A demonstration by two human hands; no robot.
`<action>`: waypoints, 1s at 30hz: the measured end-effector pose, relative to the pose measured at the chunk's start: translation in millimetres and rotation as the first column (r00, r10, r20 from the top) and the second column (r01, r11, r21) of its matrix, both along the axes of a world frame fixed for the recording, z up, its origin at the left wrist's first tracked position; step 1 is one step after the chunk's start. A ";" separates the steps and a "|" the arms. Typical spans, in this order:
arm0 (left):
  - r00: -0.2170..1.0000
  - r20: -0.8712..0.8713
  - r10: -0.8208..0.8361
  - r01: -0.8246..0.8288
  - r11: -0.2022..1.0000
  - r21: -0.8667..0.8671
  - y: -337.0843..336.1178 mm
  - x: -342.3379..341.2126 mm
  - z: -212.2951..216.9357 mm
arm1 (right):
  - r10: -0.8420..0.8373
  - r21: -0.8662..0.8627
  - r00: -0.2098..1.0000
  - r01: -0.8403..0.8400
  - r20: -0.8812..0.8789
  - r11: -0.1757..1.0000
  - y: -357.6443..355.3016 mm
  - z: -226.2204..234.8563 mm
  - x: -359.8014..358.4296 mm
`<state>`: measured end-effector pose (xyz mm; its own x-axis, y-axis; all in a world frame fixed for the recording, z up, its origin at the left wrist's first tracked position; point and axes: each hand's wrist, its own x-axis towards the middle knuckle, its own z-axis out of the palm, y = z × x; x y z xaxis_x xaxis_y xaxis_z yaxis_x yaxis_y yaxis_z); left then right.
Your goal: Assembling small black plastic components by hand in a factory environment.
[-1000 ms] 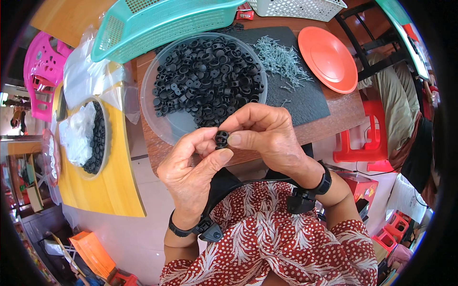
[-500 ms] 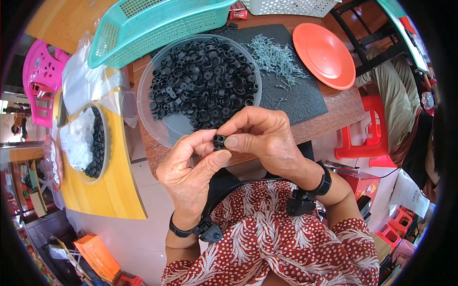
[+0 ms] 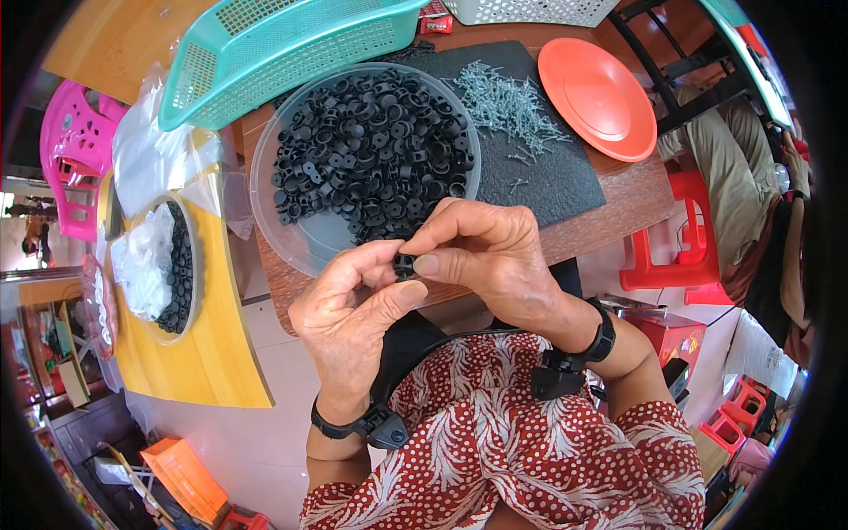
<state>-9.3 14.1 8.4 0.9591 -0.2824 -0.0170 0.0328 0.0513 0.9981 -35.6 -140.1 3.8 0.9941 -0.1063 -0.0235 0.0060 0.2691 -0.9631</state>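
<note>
Between the fingertips of both hands is one small black plastic part point(image 3: 404, 266), ring-like with openings in it. My left hand point(image 3: 353, 309) pinches it from the left with thumb and fingers. From the right, the thumb and forefinger of my right hand point(image 3: 490, 256) close on it too. Just beyond my hands stands a round clear tub point(image 3: 322, 238) heaped with similar black parts point(image 3: 380, 146). Silver screws point(image 3: 508, 102) lie in a loose pile on a dark mat point(image 3: 556, 177) to the right of the tub.
A teal basket point(image 3: 283, 57) stands behind the tub, a red-orange plate point(image 3: 596, 99) at the far right. On a yellow board point(image 3: 194, 362) at left sits another tub of black parts with a plastic bag point(image 3: 146, 265). Red stools point(image 3: 676, 256) and a person's legs point(image 3: 729, 177) are at right.
The black part has turned slightly between my fingertips. Both hands keep nearly the same place and grip, and the whole view has shifted a little.
</note>
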 end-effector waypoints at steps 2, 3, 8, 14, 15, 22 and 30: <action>1.000 -0.014 -0.020 0.020 0.999 -0.031 1.6 1.2 0.2 | 0.000 -0.017 1.000 0.000 0.020 1.000 0.3 -0.9 0.3; 0.999 -0.026 -0.046 0.044 0.997 -0.064 1.3 2.2 0.4 | -0.003 -0.017 1.000 0.003 0.020 1.000 -0.1 -1.0 0.0; 0.995 -0.058 -0.087 0.075 0.981 -0.180 -1.4 3.5 -0.6 | -0.040 0.011 0.999 0.040 0.031 0.999 2.2 -3.1 -1.6; 0.983 -0.116 -0.140 0.104 0.957 -0.272 -1.3 6.8 -4.9 | -0.071 -0.119 0.993 0.082 0.093 0.989 3.0 1.3 -5.2; 0.978 -0.123 -0.166 0.120 0.941 -0.316 -0.7 7.7 -5.5 | -0.070 -0.120 0.993 0.081 0.094 0.989 2.8 1.4 -4.7; 0.983 -0.161 -0.086 0.031 0.949 -0.314 -6.5 5.0 -5.4 | -0.040 -0.251 0.976 0.095 0.214 0.963 -0.6 3.2 -4.1; 0.993 -0.097 -0.064 0.029 0.943 -0.331 -9.9 3.3 -12.3 | -0.081 -0.249 0.963 0.147 0.257 0.957 2.4 -1.3 -4.0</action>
<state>-6.0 4.3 -3.9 0.9426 -0.3336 -0.0154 0.1466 0.3719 0.9166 -39.6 -137.7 2.4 0.9469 -0.1889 0.2601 0.2630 -0.0103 -0.9648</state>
